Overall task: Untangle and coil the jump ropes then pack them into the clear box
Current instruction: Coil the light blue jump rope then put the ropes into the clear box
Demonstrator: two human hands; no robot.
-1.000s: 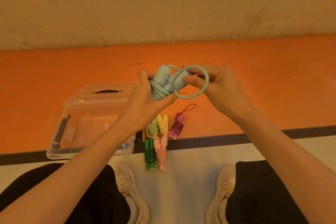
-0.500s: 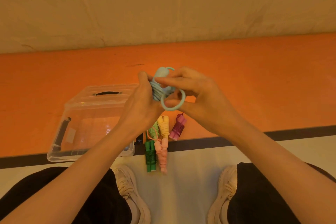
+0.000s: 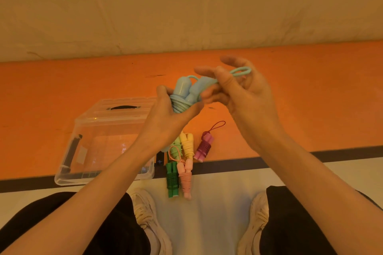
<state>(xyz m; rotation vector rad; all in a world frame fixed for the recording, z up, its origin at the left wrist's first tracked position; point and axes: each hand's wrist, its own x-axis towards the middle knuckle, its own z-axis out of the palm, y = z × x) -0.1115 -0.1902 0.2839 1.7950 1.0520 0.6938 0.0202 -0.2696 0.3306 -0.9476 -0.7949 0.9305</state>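
Left hand (image 3: pixel 165 122) grips blue rope (image 3: pixel 184 97); right hand (image 3: pixel 244 97) pinches its loop.

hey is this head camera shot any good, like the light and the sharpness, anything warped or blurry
Head view: strong warm orange cast tints everything; wide-angle lens bows the wall edge and the dark floor stripe; right hand is slightly motion-soft where it pulls the blue rope loop, left hand sharper; small glints on the clear box, whose lid looks closed; coiled ropes on the floor stay readable.
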